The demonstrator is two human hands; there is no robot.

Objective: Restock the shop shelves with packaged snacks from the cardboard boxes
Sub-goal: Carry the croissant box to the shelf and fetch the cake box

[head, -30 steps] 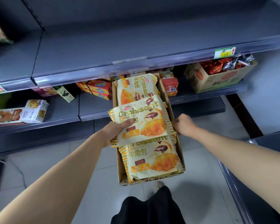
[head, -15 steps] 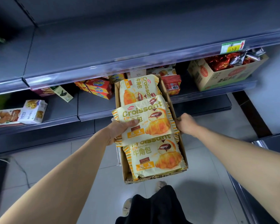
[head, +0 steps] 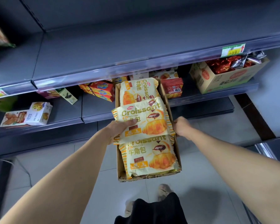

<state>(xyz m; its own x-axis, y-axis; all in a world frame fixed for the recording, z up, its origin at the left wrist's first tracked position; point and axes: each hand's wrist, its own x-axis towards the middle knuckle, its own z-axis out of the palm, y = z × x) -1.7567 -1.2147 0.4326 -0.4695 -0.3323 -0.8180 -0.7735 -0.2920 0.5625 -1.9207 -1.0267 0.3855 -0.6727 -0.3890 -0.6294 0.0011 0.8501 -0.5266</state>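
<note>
1. The left hand (head: 120, 130) grips the top pack (head: 145, 120), thumb on its face and the other fingers hidden under its left edge.
2. That pack lies crosswise on two others in the box (head: 152, 177). Its long axis runs left-right, its print faces the viewer upright, and its left end overhangs the wall.
3. The box points lengthwise toward the shelf (head: 68, 113).
4. The right hand (head: 183, 126) grips the box's right wall, thumb at the rim and fingers hidden beneath.

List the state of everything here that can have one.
carton, open-topped, held above the floor, three packs showing
middle pack, sealed, atop the other two, overhanging carton's left wall
far pack, sealed, flat in carton
near pack, sealed, flat in carton
left hand, grips middle pack, thumb on top
right hand, grips carton's right wall
shelf box, open, full of foil packs
</note>
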